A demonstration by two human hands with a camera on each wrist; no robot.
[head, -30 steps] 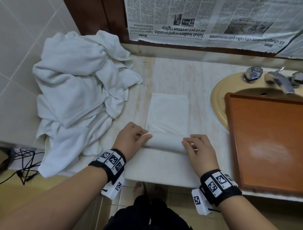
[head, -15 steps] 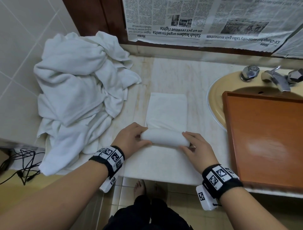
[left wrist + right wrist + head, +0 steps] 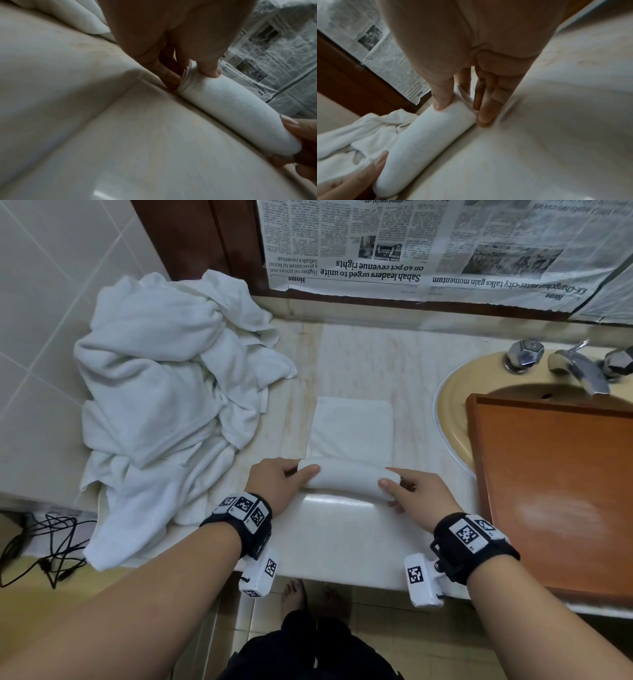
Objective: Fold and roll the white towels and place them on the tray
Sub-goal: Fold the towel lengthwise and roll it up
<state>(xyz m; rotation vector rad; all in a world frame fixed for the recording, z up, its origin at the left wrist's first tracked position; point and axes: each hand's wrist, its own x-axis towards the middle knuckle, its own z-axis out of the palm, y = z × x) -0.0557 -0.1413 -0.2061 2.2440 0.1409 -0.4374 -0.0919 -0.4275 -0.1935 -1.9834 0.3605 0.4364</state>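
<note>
- The left hand [image 3: 274, 484] grips the left end of the half-rolled towel [image 3: 349, 477]: its thumb lies curled over the top of the roll, and the other fingers are tucked behind that end, against the coiled edges seen in the left wrist view.
- The right hand [image 3: 414, 494] grips the right end the same way, thumb pressed on top and fingers [image 3: 486, 108] set flat against the end face, touching the worktop [image 3: 342, 539].
- A hand at each end likely keeps the roll straight and stops the layers from sliding sideways out of line.
- The rolled part lies across the worktop between the two hands. The flat, folded remainder stretches away beyond the fingertips, so the roll is perhaps half made, and the next push would go forward, away from the body.
- The tray [image 3: 555, 501] sits just beyond the right hand, resting over the sink [image 3: 452, 405], a short carry once the roll is done. No towel lies on the part of it in view.
- The pile of loose towels [image 3: 164, 405] lies heaped beyond the left hand, within reach for the next pick.
- Uneven thumb pressure could leave the roll tapered or slack.
</note>
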